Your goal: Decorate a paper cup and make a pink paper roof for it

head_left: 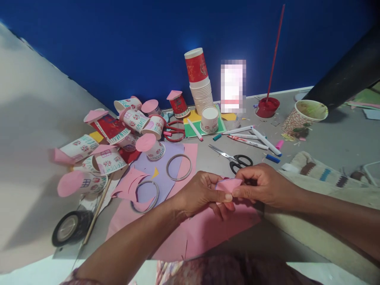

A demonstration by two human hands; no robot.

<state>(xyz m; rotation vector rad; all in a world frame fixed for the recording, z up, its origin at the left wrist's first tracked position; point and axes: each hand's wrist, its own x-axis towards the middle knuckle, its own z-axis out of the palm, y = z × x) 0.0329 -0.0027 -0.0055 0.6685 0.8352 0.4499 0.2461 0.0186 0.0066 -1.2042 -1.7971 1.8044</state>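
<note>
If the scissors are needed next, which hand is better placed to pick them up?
Probably the right hand. The scissors lie just beyond its knuckles, handles toward it. The left hand sits farther away. Both hands pinch the pink paper piece, so the left would have to hold it alone.

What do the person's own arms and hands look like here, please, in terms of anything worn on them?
Both forearms are bare up to the frame edge: no sleeves, gloves, watch or bracelets show. The left hand and right hand carry no visible rings. At the bottom edge a patterned garment in pinkish tones shows; whether it reaches the upper arms cannot be told.
</note>
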